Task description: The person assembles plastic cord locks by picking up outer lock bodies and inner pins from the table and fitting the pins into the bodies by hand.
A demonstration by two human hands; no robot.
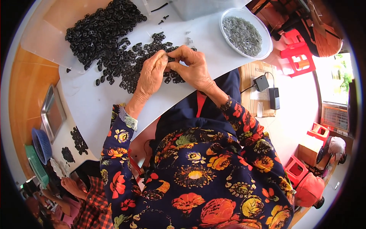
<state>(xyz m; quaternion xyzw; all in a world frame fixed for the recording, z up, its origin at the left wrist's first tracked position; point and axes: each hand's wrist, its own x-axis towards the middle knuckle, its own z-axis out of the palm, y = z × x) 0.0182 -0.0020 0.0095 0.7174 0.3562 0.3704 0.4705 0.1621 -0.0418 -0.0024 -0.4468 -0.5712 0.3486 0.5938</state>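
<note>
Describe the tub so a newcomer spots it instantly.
Find the white table. At its right edge, beyond the right hand, sits a pale tub. It's round and full of grayish bits, unlike the black pieces.

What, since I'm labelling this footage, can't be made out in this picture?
Head view: whatever lies where the bare left hand and bare right hand meet, covered by them.
Head view: shapes of clear bits in the round translucent plastic tub, too small.
Head view: far side of the clear plastic box, cut by upper edge.
</note>
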